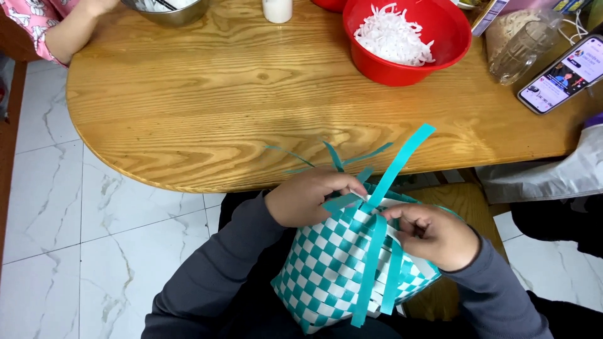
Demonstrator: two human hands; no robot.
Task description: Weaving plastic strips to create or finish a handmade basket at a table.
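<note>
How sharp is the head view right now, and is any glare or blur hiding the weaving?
Head view: evenly lit, the woven basket and both hands, left hand and right hand, sharp; soft sheen on the wooden table; phone screen bright; table edge bows slightly.

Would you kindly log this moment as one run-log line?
left hand: pinching teal strip | right hand: on basket rim | woven basket: teal-white, on lap | wooden table: red bowl, phone

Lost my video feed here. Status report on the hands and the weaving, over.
Both hands on woven basket in lap. Left hand pinching teal strip at rim; right hand gripping rim edge. Loose teal strips sticking up toward wooden table. Nothing blocking.
</note>
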